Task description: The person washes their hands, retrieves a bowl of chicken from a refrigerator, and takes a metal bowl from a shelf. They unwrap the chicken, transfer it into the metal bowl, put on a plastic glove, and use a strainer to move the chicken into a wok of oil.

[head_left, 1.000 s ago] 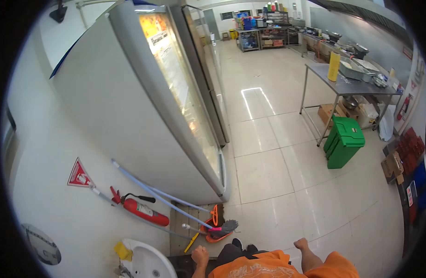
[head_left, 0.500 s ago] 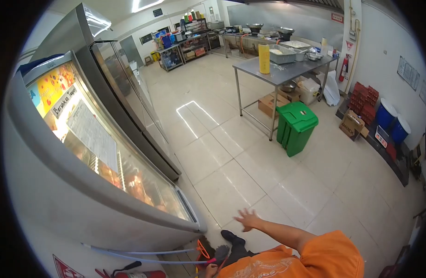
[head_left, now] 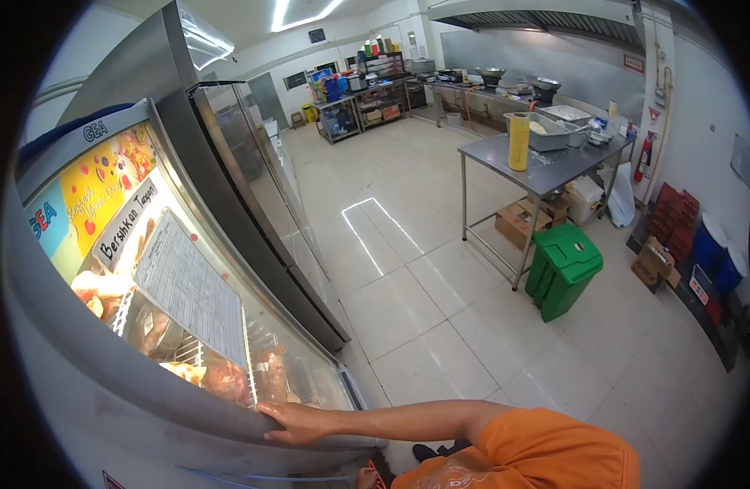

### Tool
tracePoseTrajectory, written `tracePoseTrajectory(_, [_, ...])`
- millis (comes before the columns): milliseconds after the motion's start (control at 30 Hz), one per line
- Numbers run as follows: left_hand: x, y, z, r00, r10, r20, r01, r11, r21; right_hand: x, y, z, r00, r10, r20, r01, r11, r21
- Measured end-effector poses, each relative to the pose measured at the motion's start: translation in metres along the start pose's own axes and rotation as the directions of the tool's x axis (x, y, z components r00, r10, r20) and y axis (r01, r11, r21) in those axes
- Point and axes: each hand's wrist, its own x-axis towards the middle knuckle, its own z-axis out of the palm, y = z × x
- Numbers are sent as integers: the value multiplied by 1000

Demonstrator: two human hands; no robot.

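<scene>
My right hand (head_left: pixel 297 422), at the end of a stretched arm in an orange sleeve, is on the near edge of the glass-door display fridge (head_left: pixel 147 359). Its fingers lie over the door frame and the thumb sits lower on the side. Behind the lit glass are packs of meat (head_left: pixel 228 379) on wire racks. A written sheet (head_left: pixel 191 285) is stuck to the glass. My left hand (head_left: pixel 367 478) shows only in part at the bottom edge, beside a small dark and orange thing; its fingers are mostly hidden.
A tall steel fridge (head_left: pixel 252 196) stands beyond the display fridge. Farther right are a steel table (head_left: pixel 493 153) with a yellow container (head_left: pixel 518 143), a green bin (head_left: pixel 564 265) and cardboard boxes (head_left: pixel 521 222). Thin pale-blue poles (head_left: pixel 220 477) cross the bottom left.
My right hand, spread in the air over the floor before, has moved left onto the fridge door edge. The view has shifted, so the display fridge shows more fully.
</scene>
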Motion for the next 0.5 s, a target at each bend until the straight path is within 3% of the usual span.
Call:
tracePoseTrajectory(67, [4,7,-5,1000,-29,-10,29,1000,2,2,-2,-12,990,72,121,-74,997,12])
tracePoseTrajectory(167, [9,28,-11,997,-68,-20,68,998,-4,8,24,-10,989,-118,94,111,991,70])
tracePoseTrajectory(267, [19,50,-16,994,-104,-29,103,994,-19,9,30,-15,982,-157,110,147,985,92])
tracePoseTrajectory(367, [27,67,-21,990,-136,-43,134,990,-39,14,40,-29,950,-187,250,168,981,95])
tracePoseTrajectory(400, [24,77,-23,985,-161,-61,157,986,-64,10,56,-31,955,-232,186,219,972,87])
tracePoseTrajectory(500, [12,88,-18,963,-239,-122,216,960,-177,-16,53,-97,924,-203,326,156,974,163])
